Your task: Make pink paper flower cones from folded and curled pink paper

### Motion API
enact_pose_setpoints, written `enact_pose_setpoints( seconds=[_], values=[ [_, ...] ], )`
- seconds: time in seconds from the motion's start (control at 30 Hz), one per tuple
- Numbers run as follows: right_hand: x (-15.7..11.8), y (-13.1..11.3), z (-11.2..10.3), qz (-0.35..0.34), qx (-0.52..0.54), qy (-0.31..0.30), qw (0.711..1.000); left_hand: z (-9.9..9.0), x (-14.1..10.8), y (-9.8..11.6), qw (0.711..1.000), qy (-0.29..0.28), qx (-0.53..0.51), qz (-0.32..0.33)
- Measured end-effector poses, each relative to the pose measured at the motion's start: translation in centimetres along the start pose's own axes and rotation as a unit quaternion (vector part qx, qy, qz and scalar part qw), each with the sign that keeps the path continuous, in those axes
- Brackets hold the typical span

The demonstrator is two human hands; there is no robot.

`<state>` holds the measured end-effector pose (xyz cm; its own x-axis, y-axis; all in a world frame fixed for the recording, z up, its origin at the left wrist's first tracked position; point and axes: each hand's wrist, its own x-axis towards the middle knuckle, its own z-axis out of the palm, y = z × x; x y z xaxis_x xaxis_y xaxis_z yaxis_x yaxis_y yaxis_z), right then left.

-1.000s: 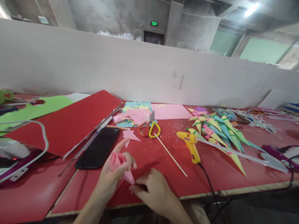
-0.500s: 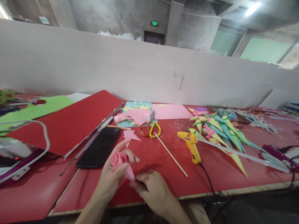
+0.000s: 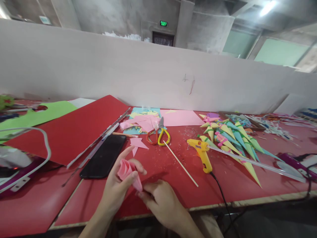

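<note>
A pink sheet rolled into a cone (image 3: 127, 169) sits in my left hand (image 3: 119, 185), layered at its wide end. The thumb presses on its near side while the index finger stretches away from it. At the cone's narrow tip, my right hand (image 3: 160, 201) has its thumb and index finger pinched together; the tip runs in between them. Just beyond the left fingers, pink cut pieces (image 3: 138, 143) lie on the table. Scissors with a red and a yellow handle (image 3: 163, 136) rest behind them, and a thin wooden stick (image 3: 182, 165) lies right of my hands.
A yellow hot glue gun (image 3: 203, 154) with a clear glue stick lies to the right. Behind it are several finished paper cones (image 3: 230, 138). A black phone (image 3: 105, 157) and a red sheet (image 3: 74, 132) are left. Pink and yellow scraps (image 3: 143, 120) lie near the wall.
Both hands hold nearly the same place and grip. The pink cone has turned slightly, and the whole view has shifted a little.
</note>
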<state>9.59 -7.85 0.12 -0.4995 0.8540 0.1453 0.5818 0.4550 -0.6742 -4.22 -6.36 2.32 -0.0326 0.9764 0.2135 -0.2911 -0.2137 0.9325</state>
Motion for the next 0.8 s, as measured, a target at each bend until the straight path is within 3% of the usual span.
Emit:
enact_pose_setpoints(
  seconds=[0.37,0.6,0.8],
  values=[
    [-0.07,0.33,0.22,-0.003,0.044,0.001,0.999,-0.75,0.70,-0.18,0.998,0.034,-0.046,0.030],
    [-0.16,0.34,0.44,0.009,0.081,0.032,0.996,-0.47,0.72,-0.50,0.999,0.012,-0.034,-0.008],
    [-0.17,0.27,0.53,0.016,0.124,0.049,0.991,-0.30,0.50,-0.26,0.998,0.039,-0.023,-0.038]
  ],
)
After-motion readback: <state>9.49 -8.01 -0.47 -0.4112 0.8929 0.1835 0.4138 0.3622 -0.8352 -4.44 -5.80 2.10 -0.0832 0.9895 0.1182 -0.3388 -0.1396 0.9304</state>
